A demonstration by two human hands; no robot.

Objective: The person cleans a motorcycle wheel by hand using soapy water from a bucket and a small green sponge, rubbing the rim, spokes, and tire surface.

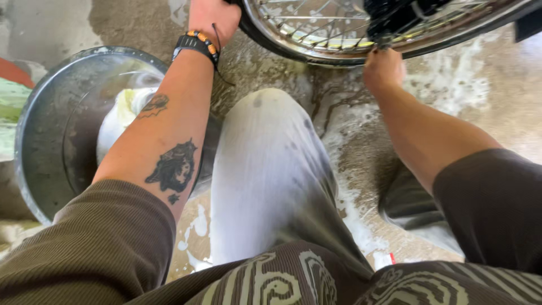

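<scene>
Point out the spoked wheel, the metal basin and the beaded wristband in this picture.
spoked wheel (316, 25): head view, on the spokes just inside the shiny rim.
metal basin (42, 107): head view, on its grey left inner wall.
beaded wristband (197, 44): head view, on the black strap around the left wrist.

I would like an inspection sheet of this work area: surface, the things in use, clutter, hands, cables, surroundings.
Surface: concrete floor, wet, with patches of white soap foam.
Things in use: spoked wheel with metal rim and black tyre, at the top edge; only partly in view.
Clutter: round metal basin on the floor at left, holding something pale; a small white and red scrap on the floor.
Hands: left hand grips the tyre edge, with a beaded wristband; right hand touches the rim from below.
Cables: nothing seen.
Surroundings: the person's knee in light trousers in the middle; green and red object at far left.
</scene>
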